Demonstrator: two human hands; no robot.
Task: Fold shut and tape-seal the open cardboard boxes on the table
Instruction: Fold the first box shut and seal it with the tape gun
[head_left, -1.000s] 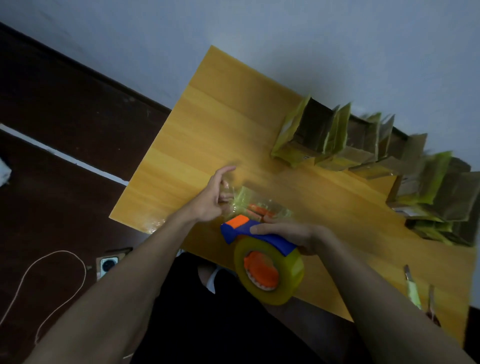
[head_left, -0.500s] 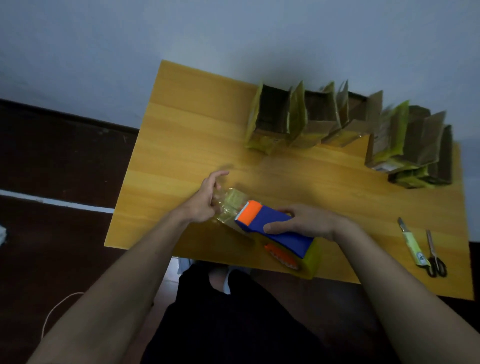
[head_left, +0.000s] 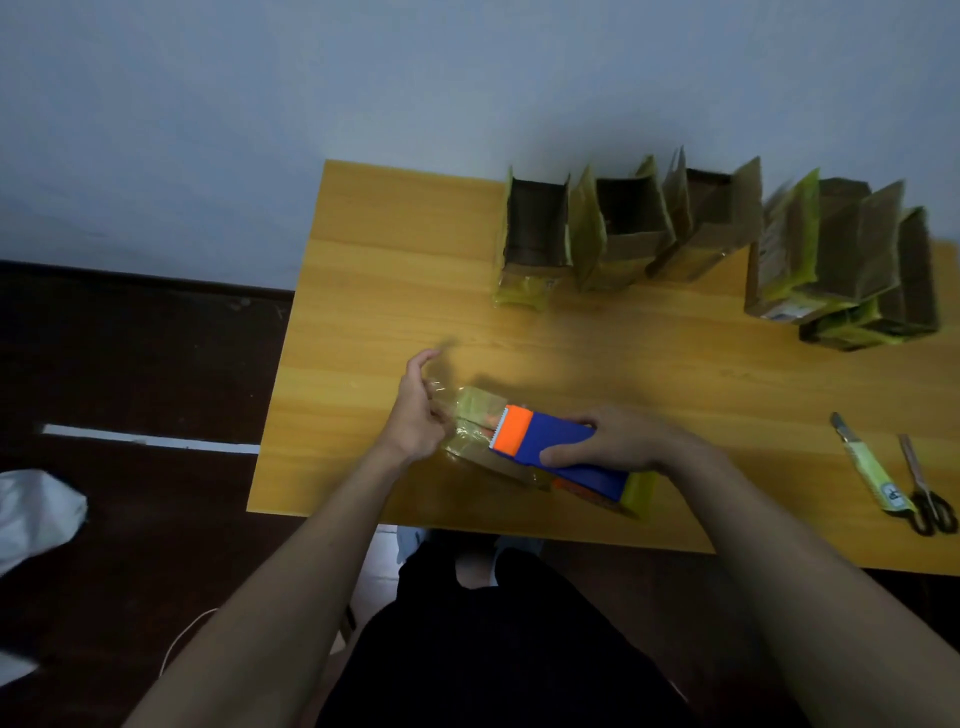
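Small box (head_left: 480, 415) at lower centre of frame, near the table (head_left: 374, 291) front edge, between both hands. Left hand (head_left: 415, 415) at its left end, thumb and fingers pinching the clear tape (head_left: 441, 387) (index finger sticks up). Right hand (head_left: 615, 441) grips the blue-orange tape dispenser (head_left: 540, 441), lying on the box. Open boxes (head_left: 717, 234) in a row upper right. Utility knife (head_left: 867, 465), scissors (head_left: 927, 493) far right.

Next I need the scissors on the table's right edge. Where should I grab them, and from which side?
Take the scissors by their dark handle loops, which point toward the near table edge, blades away. Come from the near right with the right hand, once it lets go of the tape dispenser; the utility knife lies close on their left.
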